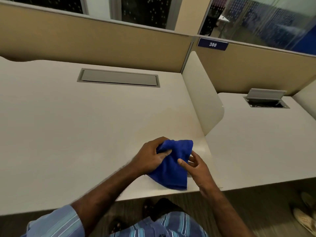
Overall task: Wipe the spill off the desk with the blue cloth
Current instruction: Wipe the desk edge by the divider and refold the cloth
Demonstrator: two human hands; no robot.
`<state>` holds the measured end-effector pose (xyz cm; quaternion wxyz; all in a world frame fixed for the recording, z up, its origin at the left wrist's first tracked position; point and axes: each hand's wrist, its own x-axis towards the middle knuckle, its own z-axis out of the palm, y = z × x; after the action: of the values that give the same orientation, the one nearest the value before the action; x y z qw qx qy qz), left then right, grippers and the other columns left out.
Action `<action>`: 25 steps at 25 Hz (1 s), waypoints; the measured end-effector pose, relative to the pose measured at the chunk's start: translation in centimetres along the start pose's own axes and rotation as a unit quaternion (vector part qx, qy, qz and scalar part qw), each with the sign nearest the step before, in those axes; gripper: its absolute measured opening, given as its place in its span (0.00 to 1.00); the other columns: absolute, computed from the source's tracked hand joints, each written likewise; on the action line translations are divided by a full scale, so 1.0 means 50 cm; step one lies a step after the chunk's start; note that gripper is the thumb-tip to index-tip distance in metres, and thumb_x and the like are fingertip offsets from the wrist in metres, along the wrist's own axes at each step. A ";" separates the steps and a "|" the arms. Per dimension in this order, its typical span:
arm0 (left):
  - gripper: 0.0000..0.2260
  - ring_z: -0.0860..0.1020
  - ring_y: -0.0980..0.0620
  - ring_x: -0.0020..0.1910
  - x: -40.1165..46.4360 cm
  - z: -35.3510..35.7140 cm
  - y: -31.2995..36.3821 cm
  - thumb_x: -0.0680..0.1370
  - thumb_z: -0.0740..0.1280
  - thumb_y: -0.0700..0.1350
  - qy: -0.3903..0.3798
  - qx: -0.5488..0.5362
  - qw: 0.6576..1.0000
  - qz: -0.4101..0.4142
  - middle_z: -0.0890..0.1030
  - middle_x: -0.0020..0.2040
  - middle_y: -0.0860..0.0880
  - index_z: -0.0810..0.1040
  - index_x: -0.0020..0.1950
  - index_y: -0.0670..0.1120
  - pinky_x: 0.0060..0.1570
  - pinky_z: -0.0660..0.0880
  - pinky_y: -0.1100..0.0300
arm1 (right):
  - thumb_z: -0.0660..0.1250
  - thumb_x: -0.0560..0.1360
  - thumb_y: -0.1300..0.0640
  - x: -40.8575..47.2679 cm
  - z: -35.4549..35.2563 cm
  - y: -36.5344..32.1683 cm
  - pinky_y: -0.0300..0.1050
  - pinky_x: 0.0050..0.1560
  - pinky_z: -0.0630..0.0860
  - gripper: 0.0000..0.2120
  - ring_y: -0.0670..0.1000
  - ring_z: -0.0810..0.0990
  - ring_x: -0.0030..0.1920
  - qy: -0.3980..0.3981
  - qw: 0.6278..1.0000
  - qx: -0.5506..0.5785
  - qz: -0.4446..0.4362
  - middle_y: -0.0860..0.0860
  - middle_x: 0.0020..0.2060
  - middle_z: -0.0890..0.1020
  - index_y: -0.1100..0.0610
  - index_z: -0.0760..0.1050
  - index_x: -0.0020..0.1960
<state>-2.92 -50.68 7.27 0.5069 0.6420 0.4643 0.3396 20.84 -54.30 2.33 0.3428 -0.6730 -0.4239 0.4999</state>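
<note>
no spill can be made out on the worktop [85, 125]; the blue cloth [172, 166] covers the patch beneath it near the front edge; left hand [150, 158] fingers mostly buried in the cloth's folds; right hand [196, 165] fingers partly behind the cloth, grip unclear; striped sleeve [56, 223] cut off by the bottom edge; pale shoe [306, 221] on the floor blurred and cut by the right edge; inside of the open cable hatch [266, 104] too dark to read
</note>
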 end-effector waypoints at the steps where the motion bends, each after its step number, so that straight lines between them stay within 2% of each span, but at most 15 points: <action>1: 0.11 0.83 0.61 0.56 0.007 -0.012 0.014 0.83 0.67 0.43 -0.010 0.000 1.000 0.020 0.86 0.54 0.61 0.82 0.61 0.58 0.53 0.77 0.70 | 0.85 0.57 0.29 0.009 0.002 -0.006 0.57 0.65 0.84 0.49 0.53 0.85 0.66 -0.015 0.999 0.033 0.000 0.48 0.66 0.85 0.46 0.76 0.73; 4: 0.13 0.83 0.59 0.57 0.044 -0.050 0.042 0.84 0.65 0.43 -0.039 0.006 0.997 0.061 0.85 0.56 0.60 0.81 0.61 0.60 0.55 0.77 0.70 | 0.86 0.62 0.39 0.043 0.013 -0.026 0.52 0.68 0.79 0.40 0.52 0.82 0.69 -0.060 0.996 0.059 -0.024 0.47 0.64 0.87 0.49 0.79 0.70; 6: 0.15 0.82 0.59 0.60 0.072 -0.076 0.052 0.84 0.64 0.43 -0.045 0.019 0.996 0.075 0.85 0.58 0.61 0.80 0.63 0.62 0.57 0.76 0.71 | 0.84 0.68 0.46 0.072 0.020 -0.041 0.56 0.71 0.78 0.35 0.52 0.83 0.69 -0.074 0.994 0.074 -0.040 0.48 0.66 0.86 0.51 0.77 0.71; 9: 0.13 0.81 0.58 0.63 0.119 -0.123 0.048 0.87 0.62 0.45 0.006 0.006 0.997 0.072 0.84 0.61 0.60 0.79 0.66 0.60 0.59 0.76 0.70 | 0.79 0.77 0.54 0.121 0.031 -0.076 0.61 0.66 0.83 0.27 0.53 0.86 0.65 -0.053 0.993 0.082 -0.062 0.49 0.65 0.86 0.50 0.74 0.74; 12: 0.12 0.81 0.59 0.62 0.187 -0.178 0.029 0.87 0.62 0.46 0.088 0.000 0.996 0.030 0.84 0.61 0.59 0.79 0.66 0.57 0.61 0.74 0.70 | 0.75 0.79 0.49 0.176 0.049 -0.132 0.56 0.57 0.87 0.23 0.54 0.87 0.63 -0.074 0.992 0.081 -0.055 0.46 0.63 0.87 0.48 0.73 0.72; 15: 0.12 0.80 0.56 0.62 0.271 -0.216 0.003 0.86 0.63 0.50 0.139 0.009 0.987 -0.076 0.83 0.62 0.55 0.79 0.68 0.52 0.65 0.76 0.59 | 0.73 0.78 0.47 0.230 0.067 -0.188 0.56 0.55 0.87 0.21 0.58 0.88 0.61 -0.088 0.987 0.130 -0.028 0.50 0.62 0.87 0.51 0.75 0.69; 17: 0.15 0.82 0.50 0.62 0.318 -0.232 -0.026 0.83 0.67 0.56 0.122 -0.043 0.978 -0.163 0.85 0.61 0.53 0.81 0.66 0.51 0.66 0.78 0.52 | 0.71 0.82 0.51 0.264 0.071 -0.223 0.55 0.54 0.87 0.18 0.58 0.88 0.61 -0.085 0.980 0.177 -0.019 0.51 0.63 0.87 0.52 0.75 0.70; 20: 0.23 0.82 0.46 0.66 0.383 -0.250 -0.078 0.79 0.71 0.61 0.027 -0.229 0.940 -0.250 0.86 0.64 0.47 0.83 0.67 0.46 0.72 0.76 0.45 | 0.68 0.85 0.53 0.319 0.063 -0.287 0.50 0.44 0.86 0.14 0.58 0.89 0.57 -0.096 0.972 0.213 -0.013 0.55 0.63 0.87 0.51 0.76 0.69; 23: 0.32 0.80 0.41 0.70 0.438 -0.239 -0.126 0.80 0.63 0.67 -0.025 -0.340 0.897 -0.282 0.82 0.69 0.42 0.82 0.70 0.42 0.74 0.73 0.43 | 0.72 0.82 0.48 0.375 0.049 -0.355 0.48 0.36 0.83 0.17 0.55 0.89 0.50 -0.102 0.967 0.234 -0.002 0.57 0.61 0.87 0.49 0.78 0.69; 25: 0.41 0.77 0.37 0.73 0.472 -0.218 -0.153 0.77 0.57 0.73 -0.047 -0.385 0.871 -0.300 0.80 0.71 0.38 0.79 0.72 0.40 0.76 0.71 0.41 | 0.74 0.79 0.46 0.416 0.040 -0.386 0.49 0.40 0.85 0.20 0.54 0.89 0.52 -0.095 0.962 0.256 0.006 0.56 0.61 0.88 0.48 0.79 0.70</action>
<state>-6.76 -24.41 1.85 0.8127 0.2408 0.4428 0.2923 17.44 -27.38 10.95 0.4587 -0.5147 -0.3088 0.6552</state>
